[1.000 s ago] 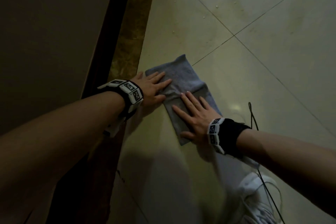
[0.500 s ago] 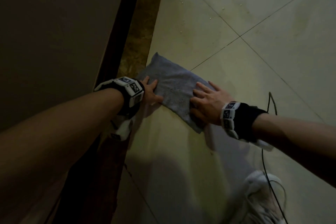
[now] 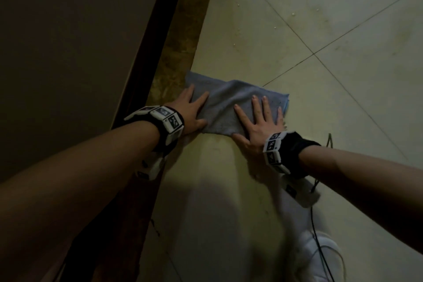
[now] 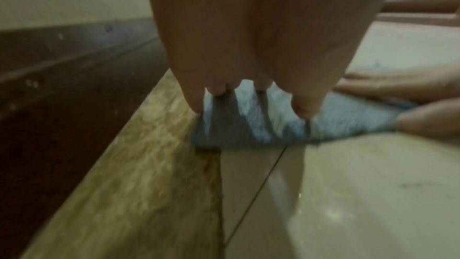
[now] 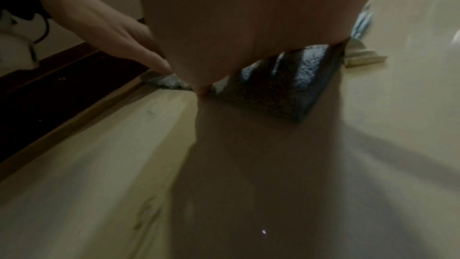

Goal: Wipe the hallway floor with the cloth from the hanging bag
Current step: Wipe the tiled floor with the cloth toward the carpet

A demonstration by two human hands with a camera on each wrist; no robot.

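A grey-blue cloth (image 3: pixel 226 107) lies flat on the pale tiled floor (image 3: pixel 297 30) beside the brown stone strip along the wall. My left hand (image 3: pixel 192 110) presses flat on the cloth's left end, fingers straight. My right hand (image 3: pixel 258 121) presses flat on its right half, fingers spread, thumb off the near edge. In the left wrist view the cloth (image 4: pixel 261 125) shows under my fingertips (image 4: pixel 303 109). In the right wrist view the cloth (image 5: pixel 281 90) lies beneath my palm, with the left hand (image 5: pixel 119 36) at the left.
A dark wooden skirting (image 3: pixel 146 52) and a brown stone border (image 3: pixel 183 52) run along the left. My white shoe (image 3: pixel 320 258) and a thin black cable (image 3: pixel 318 236) are at the lower right. Water drops (image 3: pixel 293 14) speckle the far tiles.
Both hands slid the cloth along the floor, turning it from slanting to lying crosswise against the stone strip. The right hand, curled half a second ago, now lies flat with fingers spread.
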